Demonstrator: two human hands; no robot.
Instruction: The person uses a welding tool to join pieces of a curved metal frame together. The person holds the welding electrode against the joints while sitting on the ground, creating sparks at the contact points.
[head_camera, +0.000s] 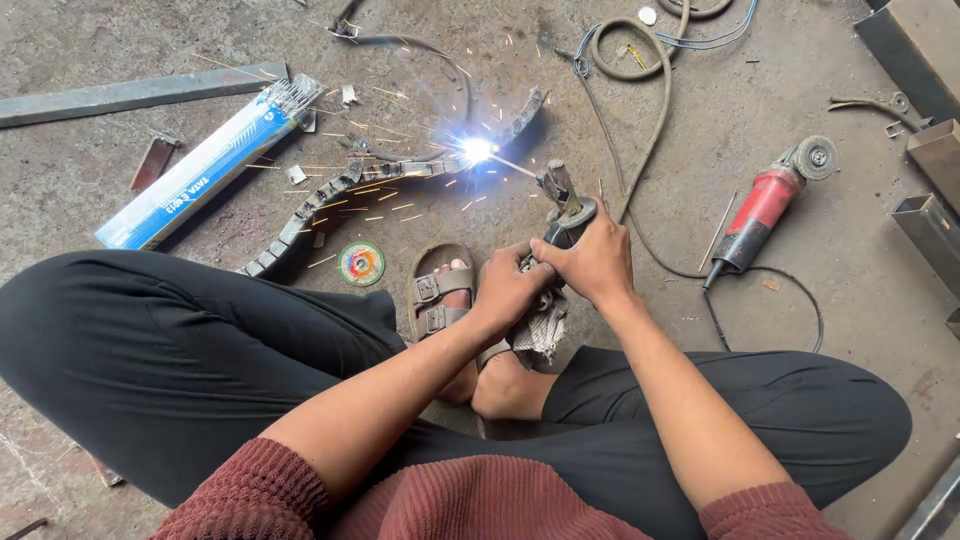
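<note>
Both hands (560, 275) grip electrode holder (562, 215) welding curved steel strip (390, 180).

Rough matt concrete, dull scaled steel, soft cloth and glossy plastic.

Underfoot, a grey pitted concrete floor (840, 290), matt and gritty; on it a curved band of dark notched steel segments (330, 195), rough and scaled, glaring white at the weld. Gripped in both the left hand (505, 290) and the right hand (595, 262), a dark metal electrode holder (565, 215) with a frayed pale cloth rag (543, 330) beneath. Nearby, a glossy blue-and-white cardboard electrode box (205, 165), a red plastic angle grinder with bare metal head (765, 205), a dull grey flat steel bar (140, 93), smooth black rubber cable (650, 120), and 1 tan matt sandal with metal buckles (440, 290).
</note>
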